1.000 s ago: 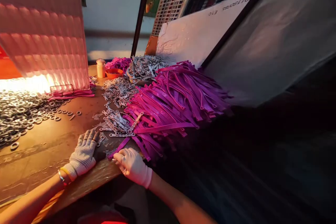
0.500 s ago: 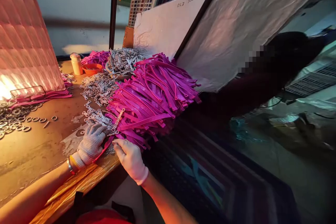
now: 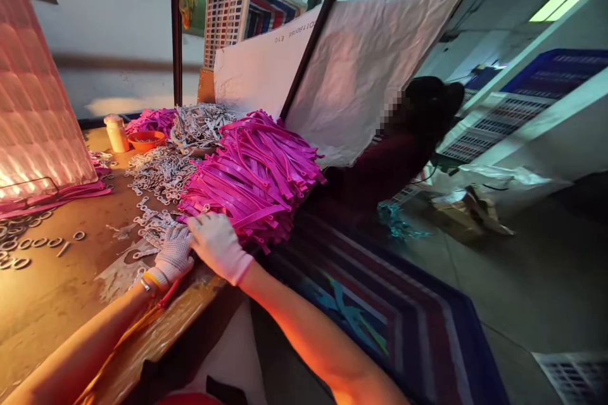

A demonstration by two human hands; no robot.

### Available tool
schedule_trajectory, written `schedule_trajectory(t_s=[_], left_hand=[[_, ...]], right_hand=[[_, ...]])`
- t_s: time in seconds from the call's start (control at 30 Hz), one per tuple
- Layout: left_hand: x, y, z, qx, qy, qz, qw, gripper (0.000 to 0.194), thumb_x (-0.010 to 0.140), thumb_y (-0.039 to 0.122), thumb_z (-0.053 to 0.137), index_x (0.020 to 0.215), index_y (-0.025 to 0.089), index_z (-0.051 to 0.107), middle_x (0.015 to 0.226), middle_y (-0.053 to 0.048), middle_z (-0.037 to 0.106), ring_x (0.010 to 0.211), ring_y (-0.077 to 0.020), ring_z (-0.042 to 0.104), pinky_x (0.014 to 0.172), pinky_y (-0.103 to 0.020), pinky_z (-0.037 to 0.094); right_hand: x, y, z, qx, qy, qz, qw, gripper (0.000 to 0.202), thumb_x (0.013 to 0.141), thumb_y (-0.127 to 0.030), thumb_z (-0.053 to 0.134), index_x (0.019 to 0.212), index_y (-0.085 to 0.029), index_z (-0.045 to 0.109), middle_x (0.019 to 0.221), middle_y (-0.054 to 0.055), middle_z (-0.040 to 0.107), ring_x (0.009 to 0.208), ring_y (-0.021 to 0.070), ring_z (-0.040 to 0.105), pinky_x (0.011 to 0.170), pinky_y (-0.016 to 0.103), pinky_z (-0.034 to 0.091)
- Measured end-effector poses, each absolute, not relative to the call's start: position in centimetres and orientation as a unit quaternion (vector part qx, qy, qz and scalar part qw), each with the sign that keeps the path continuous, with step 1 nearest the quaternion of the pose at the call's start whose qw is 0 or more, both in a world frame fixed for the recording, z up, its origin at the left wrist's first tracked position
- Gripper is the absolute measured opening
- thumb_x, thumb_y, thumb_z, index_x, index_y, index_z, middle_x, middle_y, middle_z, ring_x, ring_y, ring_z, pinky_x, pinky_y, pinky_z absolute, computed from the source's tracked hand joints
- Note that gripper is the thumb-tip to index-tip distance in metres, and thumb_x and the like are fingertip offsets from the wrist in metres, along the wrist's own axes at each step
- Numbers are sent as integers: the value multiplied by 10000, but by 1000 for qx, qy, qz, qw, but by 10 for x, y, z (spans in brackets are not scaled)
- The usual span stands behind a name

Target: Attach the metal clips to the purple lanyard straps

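Both gloved hands are being brought up against the near edge of the magenta strap pile [image 3: 251, 171]. At that edge, the right hand [image 3: 216, 242] is being laid flat, fingers spread; the left hand [image 3: 175, 253] is being curled over metal buckle strips [image 3: 152, 228], its grip being unclear. Loose straps are at risk of being dragged off the table edge [image 3: 190, 304] beside the pile.

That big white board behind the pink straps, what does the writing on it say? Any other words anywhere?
"E10" and a longer number beside it: printed upside down near the top edge of the leaning white board; the longer number is too blurred to read.
The white grid rack with coloured panels behind it: no readable text.
The small cream plastic bottle on the wooden table: no label visible.
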State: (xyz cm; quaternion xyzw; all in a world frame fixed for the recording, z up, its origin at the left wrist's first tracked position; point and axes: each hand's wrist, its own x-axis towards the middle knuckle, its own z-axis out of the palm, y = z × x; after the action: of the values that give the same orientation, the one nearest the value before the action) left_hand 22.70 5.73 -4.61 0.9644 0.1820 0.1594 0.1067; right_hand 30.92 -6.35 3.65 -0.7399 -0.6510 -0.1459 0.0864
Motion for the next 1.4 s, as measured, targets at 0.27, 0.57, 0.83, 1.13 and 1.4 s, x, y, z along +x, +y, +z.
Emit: schedule_trajectory(t_s=[0.27, 0.57, 0.83, 1.13, 1.4], left_hand=[[208, 70, -51, 950, 239, 176, 98, 343, 828, 229, 541, 1135, 170, 682, 1039, -114, 658, 1043, -281, 557, 945, -415, 414], [166, 80, -36, 916, 335, 217, 34, 375, 774, 197, 547, 1120, 170, 690, 1298, -165, 584, 1282, -380, 434, 1050, -547, 340], [190, 67, -39, 988, 101, 105, 47, 608, 754, 161, 561, 1361, 186, 591, 1406, -153, 576, 1371, -348, 408, 1199, -627, 23], [165, 90, -45, 983, 90, 144, 67, 688, 642, 56, 547, 1297, 236, 661, 1453, -98, 561, 1447, -343, 343, 1215, -630, 4], [160, 3, -49, 868, 244, 184, 392, 445, 914, 308, 451, 1320, 221, 611, 1197, -83, 720, 1066, -246, 684, 934, -379, 557]], right_hand=[[337, -94, -19, -767, -622, -148, -52, 247, 970, -104, 461, 1186, -104, 581, 988, 154, 670, 941, 274, 593, 864, 444, 400], [328, -84, -28, -803, -578, -134, -53, 210, 967, -89, 440, 1112, -118, 590, 943, 154, 663, 819, 253, 649, 672, 355, 451], [327, -86, -31, -809, -574, -120, -36, 209, 991, -108, 417, 1085, -136, 600, 962, 133, 660, 862, 221, 649, 720, 317, 465], [364, -51, 57, -824, -539, -172, 28, 206, 1039, -227, 392, 1129, -177, 571, 1045, 105, 669, 938, 202, 647, 756, 280, 466], [377, -2, 56, -807, -560, -183, 39, 347, 988, -405, 531, 1221, -148, 546, 1140, 143, 640, 1015, 265, 596, 831, 354, 462]])
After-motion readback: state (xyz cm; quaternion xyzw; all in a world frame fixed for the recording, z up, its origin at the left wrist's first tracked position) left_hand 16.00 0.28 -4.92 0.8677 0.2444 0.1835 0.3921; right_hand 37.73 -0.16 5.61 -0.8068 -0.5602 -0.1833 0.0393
